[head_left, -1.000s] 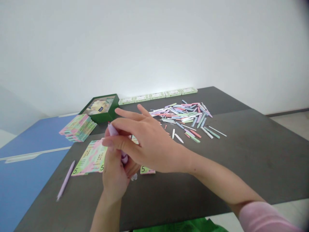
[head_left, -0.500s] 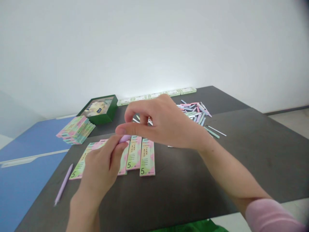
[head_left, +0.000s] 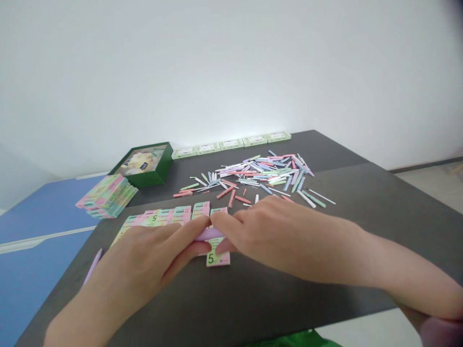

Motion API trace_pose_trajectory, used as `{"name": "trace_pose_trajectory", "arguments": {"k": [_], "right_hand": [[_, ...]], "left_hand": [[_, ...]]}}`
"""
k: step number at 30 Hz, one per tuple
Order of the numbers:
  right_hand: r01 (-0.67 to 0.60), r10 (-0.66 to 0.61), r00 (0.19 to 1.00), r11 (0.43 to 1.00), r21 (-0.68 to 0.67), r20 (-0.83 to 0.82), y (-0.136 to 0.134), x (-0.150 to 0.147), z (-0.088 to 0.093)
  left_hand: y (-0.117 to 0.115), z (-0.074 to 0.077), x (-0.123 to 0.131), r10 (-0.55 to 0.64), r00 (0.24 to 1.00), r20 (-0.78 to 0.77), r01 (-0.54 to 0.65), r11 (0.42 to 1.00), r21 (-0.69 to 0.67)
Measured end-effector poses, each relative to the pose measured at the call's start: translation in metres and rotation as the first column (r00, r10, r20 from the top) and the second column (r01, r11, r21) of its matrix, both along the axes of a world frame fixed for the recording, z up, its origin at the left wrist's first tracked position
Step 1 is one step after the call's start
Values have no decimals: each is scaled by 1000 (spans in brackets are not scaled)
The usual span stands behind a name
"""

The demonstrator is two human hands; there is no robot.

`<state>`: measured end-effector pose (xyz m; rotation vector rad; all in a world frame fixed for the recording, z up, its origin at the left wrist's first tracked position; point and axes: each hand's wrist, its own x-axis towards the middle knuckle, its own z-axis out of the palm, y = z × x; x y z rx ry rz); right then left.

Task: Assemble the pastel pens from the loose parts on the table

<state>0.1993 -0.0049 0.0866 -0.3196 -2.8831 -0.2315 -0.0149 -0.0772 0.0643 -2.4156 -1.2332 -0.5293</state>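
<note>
The fingers (head_left: pixel 191 233) of the left hand (head_left: pixel 137 262) and right hand (head_left: pixel 278 241) close narrowly on either end of a lilac pen (head_left: pixel 210 234), light, stiff and likely slippery, best held along its barrel, just above a pastel card marked 5 (head_left: pixel 218 259).

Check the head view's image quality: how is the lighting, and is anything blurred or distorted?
Head view: soft, even light, with a bright glow on the white wall above the dark grey table; only faint shadows under the bare left hand and right hand; small print on the pastel green-and-pink card too blurred to read; a dark smudge clouds the top right corner.
</note>
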Motion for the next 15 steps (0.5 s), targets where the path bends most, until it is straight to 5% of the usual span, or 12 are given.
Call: {"name": "trace_pose_trajectory", "arguments": {"k": [4, 8, 10, 13, 14, 15], "right_hand": [[-21, 23, 999, 999, 34, -45, -1, -1, -13], [-82, 65, 996, 954, -290, -69, 2, -6, -21], [-153, 161, 986, 809, -568, -36, 1, -9, -20], [-75, 300, 952, 400, -914, 53, -2, -10, -16], [-39, 292, 954, 336, -941, 64, -3, -9, -15], [-32, 242, 968, 356, -934, 59, -5, -7, -15]], "left_hand": [[-2, -3, -3, 111, 990, 81, -98, 983, -154], [-9, -14, -11, 176, 980, 94, -148, 956, -252], [-11, -19, -12, 165, 983, 75, -143, 961, -236], [-10, -22, -11, 106, 989, 102, -77, 964, -253], [-10, -22, -11, 101, 986, 134, -59, 956, -287], [-10, -22, -10, 119, 977, 178, -53, 940, -338]]}}
